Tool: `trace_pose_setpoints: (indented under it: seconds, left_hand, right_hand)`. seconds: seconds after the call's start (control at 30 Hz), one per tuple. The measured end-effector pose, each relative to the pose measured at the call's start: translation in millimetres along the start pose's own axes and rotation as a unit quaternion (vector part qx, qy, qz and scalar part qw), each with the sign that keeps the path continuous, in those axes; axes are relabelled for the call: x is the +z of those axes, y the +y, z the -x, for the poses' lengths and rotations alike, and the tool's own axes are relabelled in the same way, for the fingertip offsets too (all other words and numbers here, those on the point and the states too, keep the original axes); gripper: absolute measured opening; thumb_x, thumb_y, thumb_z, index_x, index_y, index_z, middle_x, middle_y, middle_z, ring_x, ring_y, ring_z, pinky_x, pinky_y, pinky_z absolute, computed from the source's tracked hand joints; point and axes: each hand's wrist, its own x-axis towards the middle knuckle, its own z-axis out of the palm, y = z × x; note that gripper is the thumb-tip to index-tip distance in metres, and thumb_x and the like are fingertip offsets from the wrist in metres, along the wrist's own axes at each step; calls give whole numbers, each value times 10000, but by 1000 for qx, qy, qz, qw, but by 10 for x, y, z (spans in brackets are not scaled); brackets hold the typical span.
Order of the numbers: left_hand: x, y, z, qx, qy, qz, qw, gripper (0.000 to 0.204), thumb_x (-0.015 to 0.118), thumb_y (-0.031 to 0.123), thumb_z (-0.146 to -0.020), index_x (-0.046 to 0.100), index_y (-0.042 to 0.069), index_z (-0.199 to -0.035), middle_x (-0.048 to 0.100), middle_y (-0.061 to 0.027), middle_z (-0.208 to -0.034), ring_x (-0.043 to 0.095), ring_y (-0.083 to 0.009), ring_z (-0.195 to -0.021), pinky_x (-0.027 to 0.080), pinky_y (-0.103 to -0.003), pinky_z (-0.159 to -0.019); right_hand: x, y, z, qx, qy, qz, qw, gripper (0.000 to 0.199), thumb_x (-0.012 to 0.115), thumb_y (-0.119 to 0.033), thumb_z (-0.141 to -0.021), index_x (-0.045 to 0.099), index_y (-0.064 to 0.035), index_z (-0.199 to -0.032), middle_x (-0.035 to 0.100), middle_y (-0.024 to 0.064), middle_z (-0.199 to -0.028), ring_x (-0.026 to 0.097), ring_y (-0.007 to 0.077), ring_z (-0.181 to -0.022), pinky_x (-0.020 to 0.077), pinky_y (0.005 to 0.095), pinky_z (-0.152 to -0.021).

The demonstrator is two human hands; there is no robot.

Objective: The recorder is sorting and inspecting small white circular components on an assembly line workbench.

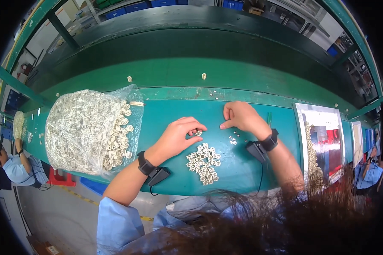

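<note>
Head view, and nearest the body lies a loose cluster of pale ring-like fittings; just beyond, the left hand has one single fitting pinched between thumb and fingers! Across from it, the right hand curls, thumb near forefinger, though whether they grip anything I can't tell, small shiny metal parts just beside. Looks like one-piece-at-a-time handwork; the next move calls for a steady left pinch and careful right fingertips. Farther out, another upright fitting.
</note>
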Motion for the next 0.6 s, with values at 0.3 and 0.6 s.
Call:
trace_pose_setpoints:
  seconds: [0.3,0.6]
  left_hand:
    - [27,-97,41,14,-9,9,1000,349,906,99,-892,832,101,-1233,763,-28,-1071,715,-192,-955,611,-362,-925]
    - [8,-63,60,4,-5,26,1000,365,885,113,-907,820,111,-1266,764,-35,-1121,723,-205,-975,610,-375,-948]
  right_hand:
    - [-75,376,92,30,-134,-379,915,106,894,-105,-990,851,-43,-1064,785,56,-832,746,135,-750,609,282,-691]
    - [282,-96,449,-99,-6,-265,959,188,839,-2,-986,873,1,-1171,813,93,-987,791,182,-882,640,317,-770]
